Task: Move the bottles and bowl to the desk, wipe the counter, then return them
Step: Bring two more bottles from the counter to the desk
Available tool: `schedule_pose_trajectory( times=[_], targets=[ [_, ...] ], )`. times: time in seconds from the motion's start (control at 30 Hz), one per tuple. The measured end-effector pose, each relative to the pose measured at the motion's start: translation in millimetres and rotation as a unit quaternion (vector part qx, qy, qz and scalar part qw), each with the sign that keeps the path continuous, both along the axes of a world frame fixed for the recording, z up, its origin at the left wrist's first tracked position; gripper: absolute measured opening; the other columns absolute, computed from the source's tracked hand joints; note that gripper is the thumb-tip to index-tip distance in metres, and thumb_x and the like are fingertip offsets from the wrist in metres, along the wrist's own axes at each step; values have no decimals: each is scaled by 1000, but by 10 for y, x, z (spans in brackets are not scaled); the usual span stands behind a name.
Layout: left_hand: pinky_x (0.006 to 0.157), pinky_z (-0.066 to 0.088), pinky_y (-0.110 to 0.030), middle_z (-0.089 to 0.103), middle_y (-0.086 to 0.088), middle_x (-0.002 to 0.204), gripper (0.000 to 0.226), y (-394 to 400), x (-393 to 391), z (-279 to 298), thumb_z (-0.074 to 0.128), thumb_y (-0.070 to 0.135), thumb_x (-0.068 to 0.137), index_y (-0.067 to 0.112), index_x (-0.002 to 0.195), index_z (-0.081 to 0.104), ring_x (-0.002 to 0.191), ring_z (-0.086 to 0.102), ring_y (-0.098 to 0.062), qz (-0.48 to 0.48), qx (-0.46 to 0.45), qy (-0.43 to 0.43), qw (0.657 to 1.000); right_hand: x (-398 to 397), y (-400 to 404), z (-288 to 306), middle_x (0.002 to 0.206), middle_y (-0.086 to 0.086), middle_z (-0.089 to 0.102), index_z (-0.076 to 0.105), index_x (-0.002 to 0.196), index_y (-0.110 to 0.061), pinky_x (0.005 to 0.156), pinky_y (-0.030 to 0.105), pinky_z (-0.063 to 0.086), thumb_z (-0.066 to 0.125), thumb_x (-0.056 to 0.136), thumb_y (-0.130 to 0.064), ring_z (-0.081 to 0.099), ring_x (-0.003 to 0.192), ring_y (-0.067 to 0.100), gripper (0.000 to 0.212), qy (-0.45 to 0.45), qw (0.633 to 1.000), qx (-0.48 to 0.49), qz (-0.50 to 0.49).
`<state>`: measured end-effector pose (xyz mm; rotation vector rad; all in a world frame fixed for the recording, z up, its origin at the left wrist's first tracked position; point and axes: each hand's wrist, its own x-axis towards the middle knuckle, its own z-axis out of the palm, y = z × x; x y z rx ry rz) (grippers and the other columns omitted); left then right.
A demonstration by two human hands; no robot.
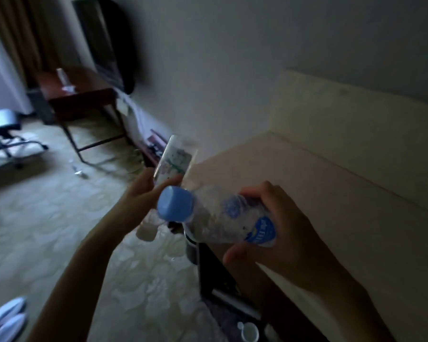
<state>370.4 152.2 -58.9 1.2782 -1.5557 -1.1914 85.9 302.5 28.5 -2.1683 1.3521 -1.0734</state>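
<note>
A clear bottle (223,218) with a blue cap (175,204) is held in the right hand (279,233), lying on its side, cap toward nine o'clock. A second bottle (172,161) is held in the left hand (143,191). The counter (319,193) is seen at three o'clock, the desk (77,95) far off at ten o'clock.

A dark TV (109,43) hangs at eleven o'clock, a black chair (3,129) stands at nine, and white slippers (5,319) lie at seven.
</note>
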Motion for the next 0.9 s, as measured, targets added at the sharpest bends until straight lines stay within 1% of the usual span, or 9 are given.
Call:
schedule_pose_trajectory(
  times=[0.13, 0.27, 0.37, 0.5, 0.57, 0.67, 0.77, 0.83, 0.9],
  targets=[
    [86, 57, -55, 70, -8, 116, 40, 139, 1082, -577, 70, 39, 88, 22, 122, 60, 107, 68, -34, 88, 48, 3, 995, 986, -504, -90, 110, -21, 52, 42, 109, -53, 81, 35, 56, 72, 49, -77, 59, 101, 5, 71, -21, 996, 45, 75],
    [68, 53, -33, 68, -10, 97, 29, 428, 1791, -666, 64, 23, 91, 5, 112, 58, 80, 66, -19, 194, 86, 31, 977, 2130, -959, -330, 111, -17, 61, 47, 110, -47, 79, 20, 56, 81, 55, -59, 63, 100, 2, 66, -72, 978, 113, 163],
    [61, 52, -29, 64, -14, 92, 19, 459, 2406, -950, 57, 18, 95, 4, 107, 56, 72, 63, -15, 233, 151, 30, 960, 2976, -1284, -782, 106, -18, 64, 50, 106, -42, 75, 13, 52, 83, 57, -48, 65, 96, 0, 60, -113, 952, 195, 208],
    [65, 59, -38, 71, -10, 96, 50, 429, 3014, -1334, 66, 59, 74, 16, 99, 58, 83, 71, -24, 309, 274, 55, 909, 3665, -1753, -1683, 103, -9, 68, 55, 108, -29, 76, 22, 56, 82, 55, -62, 68, 93, 5, 68, -96, 921, 329, 184],
    [71, 62, -41, 74, -8, 93, 53, 349, 3275, -1585, 67, 64, 74, 17, 99, 64, 82, 73, -24, 332, 316, 53, 887, 3905, -2062, -2187, 106, -7, 67, 54, 107, -28, 80, 29, 58, 80, 49, -71, 68, 95, 9, 76, -77, 903, 388, 167],
    [76, 60, -41, 75, -6, 94, 42, 132, 3516, -1963, 65, 61, 80, 23, 97, 66, 85, 74, -25, 343, 376, 91, 856, 4171, -2507, -2839, 106, -5, 66, 53, 105, -28, 80, 27, 56, 79, 45, -74, 66, 98, 12, 80, -60, 879, 453, 134],
    [73, 52, -31, 70, -4, 92, 55, -239, 3664, -2220, 71, 70, 64, 26, 96, 64, 92, 69, -26, 344, 416, 139, 831, 4437, -2992, -3329, 102, -5, 65, 53, 101, -29, 77, 23, 51, 76, 37, -79, 64, 95, 13, 84, -68, 866, 488, 79],
    [74, 50, -30, 66, -3, 93, 64, -607, 3815, -2419, 65, 73, 49, 30, 96, 61, 95, 68, -27, 351, 426, 163, 818, 4665, -3408, -3587, 104, -4, 66, 54, 104, -27, 77, 22, 51, 78, 44, -73, 64, 96, 12, 79, -67, 858, 506, 59],
    [71, 49, -30, 67, -3, 94, 55, -972, 4015, -2543, 66, 66, 61, 28, 99, 61, 92, 68, -27, 381, 441, 181, 793, 4919, -3820, -3744, 106, -2, 65, 54, 109, -20, 75, 20, 50, 83, 61, -50, 64, 98, 15, 63, -51, 847, 528, 46]
  ],
)
